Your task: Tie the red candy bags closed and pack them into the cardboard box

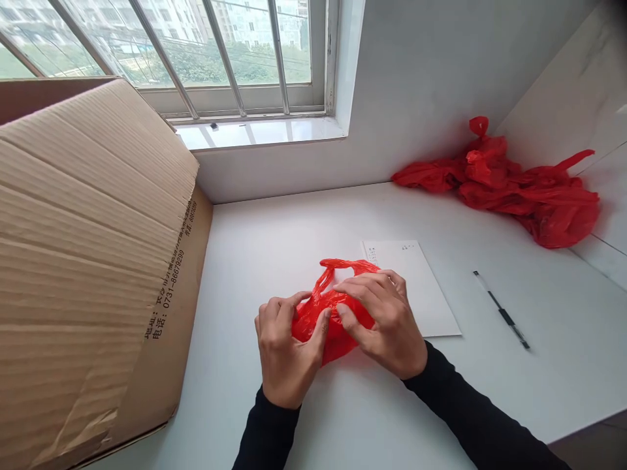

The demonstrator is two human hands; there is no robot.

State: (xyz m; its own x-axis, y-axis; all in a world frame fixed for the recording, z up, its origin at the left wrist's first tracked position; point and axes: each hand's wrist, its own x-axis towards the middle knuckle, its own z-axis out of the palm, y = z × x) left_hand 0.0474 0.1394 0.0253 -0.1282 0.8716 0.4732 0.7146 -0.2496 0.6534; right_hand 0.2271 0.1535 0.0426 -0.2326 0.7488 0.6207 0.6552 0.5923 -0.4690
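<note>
Fingers of the left hand are bent and part-open, thumb set apart; the left side of a red bag is held between thumb and fingers. The right hand is laid over the bag's right side, its fingers extended and slightly bent, a gap left between them and the thumb; whether any film is pinched there cannot be told. The bag is crumpled and is located on the table, between both hands, its handle loop raised at the far side. Its contents cannot be made out. Both wrists are covered by black sleeves.

At left, well apart from the hands, a box is stood on the table; dark print is seen along its side. Just beyond the right hand, and partly covered by it, a white sheet with small writing is observed. Farther right, a pen is laid at a slant.

At the far right, a red heap of thin plastic is rested against the wall. At the back, a window is crossed by metal bars; buildings and greenery are seen outside.
</note>
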